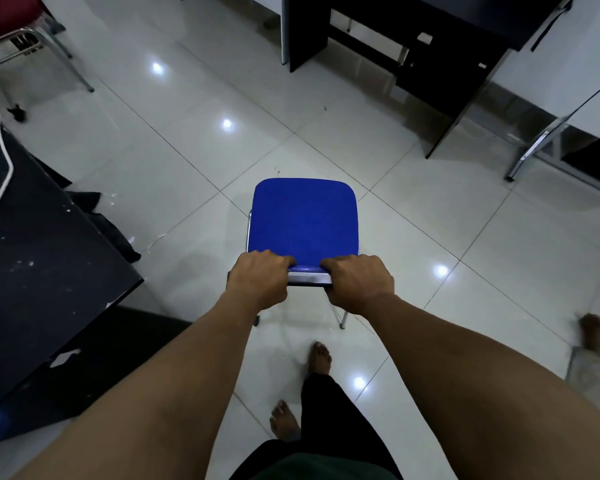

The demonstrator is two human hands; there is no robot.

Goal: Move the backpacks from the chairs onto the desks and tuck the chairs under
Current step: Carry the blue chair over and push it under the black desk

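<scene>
Centre frame: my left hand (257, 279) and right hand (358, 283) both clenched on backrest top of blue chair (305, 221), seat bare. Tucking step; next, push toward dark desk (471, 36), upper right.

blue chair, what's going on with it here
A person stands behind the blue chair with both hands gripping the top of its backrest: left hand, right hand. The seat is bare, with no backpack on it. The chair stands out on the tiled floor, facing the dark desk ahead and not yet tucked under it. A red chair stands at far left.
</scene>
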